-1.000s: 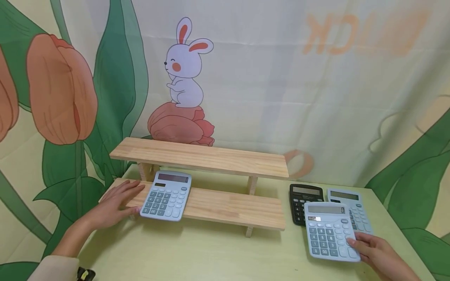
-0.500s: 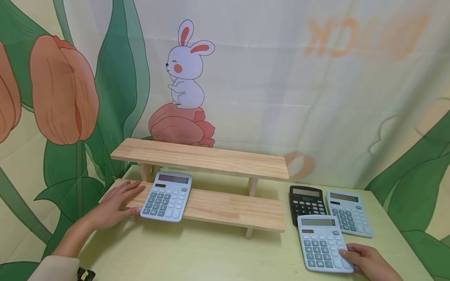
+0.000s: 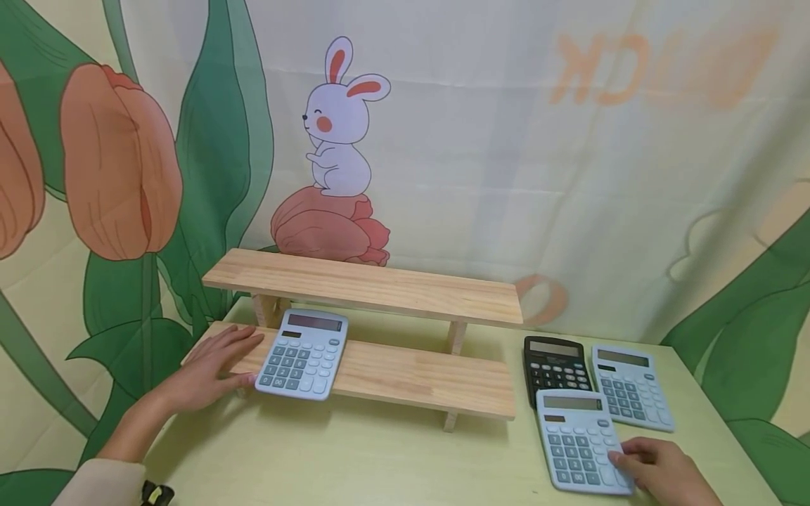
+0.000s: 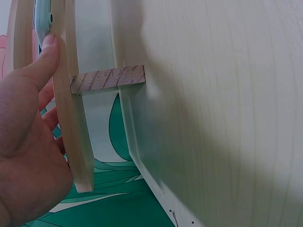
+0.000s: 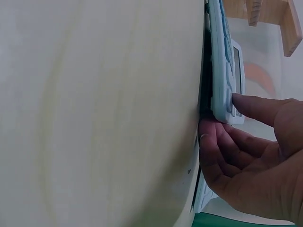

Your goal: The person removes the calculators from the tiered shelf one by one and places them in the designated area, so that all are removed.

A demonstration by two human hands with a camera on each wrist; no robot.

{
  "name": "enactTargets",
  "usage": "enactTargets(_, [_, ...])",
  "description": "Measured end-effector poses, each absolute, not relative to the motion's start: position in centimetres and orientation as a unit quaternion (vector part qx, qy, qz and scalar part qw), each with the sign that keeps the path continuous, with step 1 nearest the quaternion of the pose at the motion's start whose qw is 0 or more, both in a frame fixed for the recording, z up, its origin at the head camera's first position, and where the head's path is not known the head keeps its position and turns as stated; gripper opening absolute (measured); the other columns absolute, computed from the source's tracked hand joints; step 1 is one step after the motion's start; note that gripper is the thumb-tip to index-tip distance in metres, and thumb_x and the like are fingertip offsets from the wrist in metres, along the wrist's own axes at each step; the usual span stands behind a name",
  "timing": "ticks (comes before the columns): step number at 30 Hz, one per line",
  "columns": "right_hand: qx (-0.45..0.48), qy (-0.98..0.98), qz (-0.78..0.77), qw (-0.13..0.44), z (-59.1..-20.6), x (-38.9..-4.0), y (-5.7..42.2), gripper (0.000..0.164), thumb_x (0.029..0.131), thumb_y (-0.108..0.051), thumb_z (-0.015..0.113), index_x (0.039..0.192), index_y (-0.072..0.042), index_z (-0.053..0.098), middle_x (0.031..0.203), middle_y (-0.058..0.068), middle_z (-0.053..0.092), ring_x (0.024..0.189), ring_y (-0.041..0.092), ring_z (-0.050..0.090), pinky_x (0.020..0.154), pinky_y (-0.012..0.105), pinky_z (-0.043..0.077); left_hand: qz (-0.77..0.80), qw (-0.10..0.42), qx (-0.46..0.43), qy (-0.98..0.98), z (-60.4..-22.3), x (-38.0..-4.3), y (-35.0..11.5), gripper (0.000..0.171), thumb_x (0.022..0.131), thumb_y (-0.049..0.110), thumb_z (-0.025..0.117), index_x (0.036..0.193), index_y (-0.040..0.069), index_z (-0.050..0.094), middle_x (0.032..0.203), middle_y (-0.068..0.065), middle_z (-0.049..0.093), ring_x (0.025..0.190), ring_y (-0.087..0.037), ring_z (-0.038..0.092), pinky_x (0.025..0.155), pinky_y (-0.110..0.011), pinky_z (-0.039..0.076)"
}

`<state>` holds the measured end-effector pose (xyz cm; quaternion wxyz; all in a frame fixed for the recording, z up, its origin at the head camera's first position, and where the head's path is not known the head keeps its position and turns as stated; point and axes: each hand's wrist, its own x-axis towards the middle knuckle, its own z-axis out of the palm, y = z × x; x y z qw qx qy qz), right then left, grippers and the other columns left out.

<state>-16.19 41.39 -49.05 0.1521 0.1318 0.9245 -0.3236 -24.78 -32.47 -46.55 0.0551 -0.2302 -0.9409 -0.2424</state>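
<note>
A light blue calculator (image 3: pixel 304 355) leans back on the lower board (image 3: pixel 424 374) of a two-tier wooden shelf. My left hand (image 3: pixel 205 372) rests on that board's left end with its fingers spread. In the left wrist view its thumb (image 4: pixel 45 59) tip is right at the calculator's edge. Over the right of the table, my right hand (image 3: pixel 667 469) pinches another light blue calculator (image 3: pixel 577 443) by its lower right corner. The thumb (image 5: pixel 258 108) lies on the keys' side, the other fingers beneath. This calculator overlaps a black calculator (image 3: pixel 557 360) in the head view.
A third light blue calculator (image 3: pixel 633 386) lies on the pale yellow table (image 3: pixel 380 457), right of the black one. The shelf's upper board (image 3: pixel 367 281) stands higher at the back. Behind everything hangs a printed curtain (image 3: pixel 468 154) with a rabbit and tulips.
My right hand has brought its calculator left and down toward the table's front, uncovering more of the black and rear light blue calculators. My left hand has stayed on the shelf.
</note>
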Motion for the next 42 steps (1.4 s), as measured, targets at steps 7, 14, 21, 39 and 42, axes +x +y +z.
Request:
enactTargets(7, [0.129, 0.936, -0.297, 0.137, -48.8, -16.4, 40.9, 0.052, 0.098, -0.041, 0.077, 0.113, 0.008, 0.071, 0.092, 0.002, 0.067, 0.085, 0.020, 0.058, 0.078, 0.036, 0.049, -0.245, 0.053, -0.224, -0.942, -46.6, -24.7, -32.4, 0.074, 0.099, 0.040, 0.074, 0.158, 0.003, 0.048, 0.166, -0.026, 0.035, 0.153, -0.057, 0.021, 0.116, -0.076, 0.016])
enactTargets(14, [0.117, 0.955, -0.245, 0.120, -47.4, -16.4, 40.8, 0.055, 0.097, -0.042, 0.078, 0.112, 0.010, 0.069, 0.094, 0.007, 0.070, 0.085, 0.024, 0.060, 0.082, 0.046, 0.055, -0.248, 0.052, -0.228, -0.940, -46.6, -24.8, -32.4, 0.074, 0.100, 0.039, 0.074, 0.158, 0.002, 0.048, 0.166, -0.026, 0.036, 0.152, -0.057, 0.021, 0.115, -0.076, 0.017])
enactTargets(21, [0.050, 0.969, -0.239, 0.038, -43.7, -16.1, 37.0, 0.057, 0.102, -0.047, 0.071, 0.120, 0.007, 0.070, 0.101, 0.006, 0.075, 0.088, 0.022, 0.068, 0.082, 0.046, 0.059, -0.242, 0.051, -0.228, -0.942, -46.6, -24.9, -32.6, 0.074, 0.100, 0.040, 0.074, 0.158, 0.003, 0.048, 0.166, -0.026, 0.035, 0.152, -0.057, 0.022, 0.116, -0.076, 0.017])
enactTargets(39, [-0.209, 0.784, -0.581, 0.060, -41.2, -18.5, 17.8, 0.033, 0.106, -0.024, 0.068, 0.129, -0.001, 0.071, 0.122, 0.020, 0.074, 0.110, 0.029, 0.074, 0.095, 0.028, 0.058, -0.248, 0.050, -0.218, -0.943, -46.4, -24.8, -32.3, 0.073, 0.099, 0.040, 0.074, 0.157, 0.003, 0.049, 0.165, -0.027, 0.036, 0.152, -0.058, 0.021, 0.114, -0.079, 0.016])
enactTargets(42, [-0.215, 0.735, -0.639, 0.069, -41.7, -19.3, 15.1, 0.031, 0.107, -0.021, 0.067, 0.130, -0.001, 0.071, 0.124, 0.025, 0.073, 0.110, 0.030, 0.074, 0.099, 0.036, 0.058, -0.249, 0.050, -0.217, -0.942, -46.4, -24.8, -32.3, 0.074, 0.099, 0.040, 0.075, 0.157, 0.003, 0.049, 0.165, -0.027, 0.036, 0.152, -0.058, 0.021, 0.114, -0.079, 0.017])
